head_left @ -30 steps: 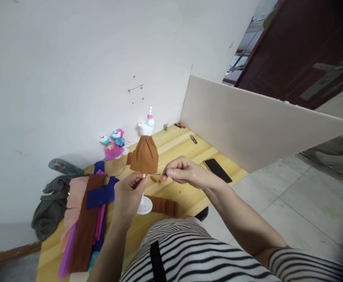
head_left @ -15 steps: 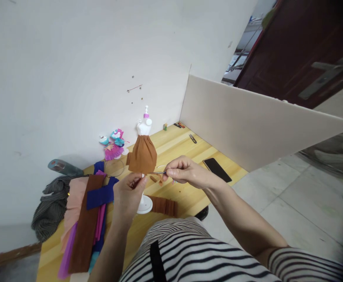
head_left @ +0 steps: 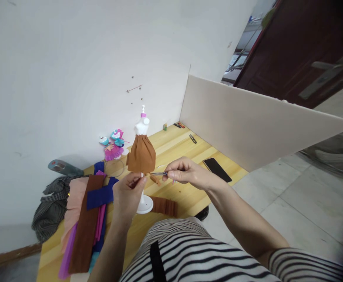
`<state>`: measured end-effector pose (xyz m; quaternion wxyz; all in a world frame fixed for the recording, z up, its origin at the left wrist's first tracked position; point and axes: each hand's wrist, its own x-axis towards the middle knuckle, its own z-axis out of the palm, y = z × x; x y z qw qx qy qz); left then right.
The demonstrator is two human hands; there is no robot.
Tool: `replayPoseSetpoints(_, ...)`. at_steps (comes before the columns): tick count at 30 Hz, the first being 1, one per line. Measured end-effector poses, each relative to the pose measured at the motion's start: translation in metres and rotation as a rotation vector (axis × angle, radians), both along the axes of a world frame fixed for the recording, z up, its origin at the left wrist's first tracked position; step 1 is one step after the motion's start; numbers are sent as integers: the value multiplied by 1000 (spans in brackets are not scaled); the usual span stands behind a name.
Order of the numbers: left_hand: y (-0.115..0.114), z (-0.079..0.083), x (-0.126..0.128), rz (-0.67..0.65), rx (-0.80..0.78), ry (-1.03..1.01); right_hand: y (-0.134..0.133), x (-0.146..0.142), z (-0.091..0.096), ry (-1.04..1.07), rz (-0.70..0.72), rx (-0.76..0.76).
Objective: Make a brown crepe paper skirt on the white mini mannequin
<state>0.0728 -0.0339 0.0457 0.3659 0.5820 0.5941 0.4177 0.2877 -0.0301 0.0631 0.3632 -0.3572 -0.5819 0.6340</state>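
A small white dress form [head_left: 142,126] with a pink neck stands on a round white base [head_left: 145,204] and wears a gathered brown skirt [head_left: 142,154]. At the lower edge of this skirt, my left hand [head_left: 127,192] is closed in a pinch on the hem; the exact grip is partly hidden by the fingers. My right hand [head_left: 181,171] grips a slim, pointed metal tool [head_left: 159,173], whose tip points left toward the hem, close to my left fingertips. Small brown fabric scraps [head_left: 154,179] lie on the table just beyond the tool.
Folded fabric strips [head_left: 85,231] in brown, blue, pink and peach pile up at the left of the wooden table [head_left: 189,192]. A pleated brown strip [head_left: 165,206] lies near the base. Thread snips [head_left: 192,138] and a phone [head_left: 217,169] lie rightward. A low partition [head_left: 233,125] borders the table.
The dress form and its skirt have shifted slightly left. The tool's tip has drawn a little to the right, away from my left fingertips. Both hands stay nearly in place.
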Motion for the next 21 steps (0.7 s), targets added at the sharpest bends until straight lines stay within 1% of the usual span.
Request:
replayPoseSetpoints(5, 0, 0, 0, 4, -34, -79, 1, 6, -4, 4, -7, -34)
replayPoseSetpoints(8, 0, 3, 0, -24, -50, -140, 2, 8, -7, 89, 8, -55)
replayPoseSetpoints(12, -1, 8, 3, -76, -114, -198, 4, 7, -10, 205, 80, -85)
replayPoseSetpoints(16, -3, 11, 5, -122, -192, -233, 5, 4, -8, 265, 123, -103)
replayPoseSetpoints(21, -5, 13, 6, -159, -221, -231, 5, 2, -4, 292, 140, -88)
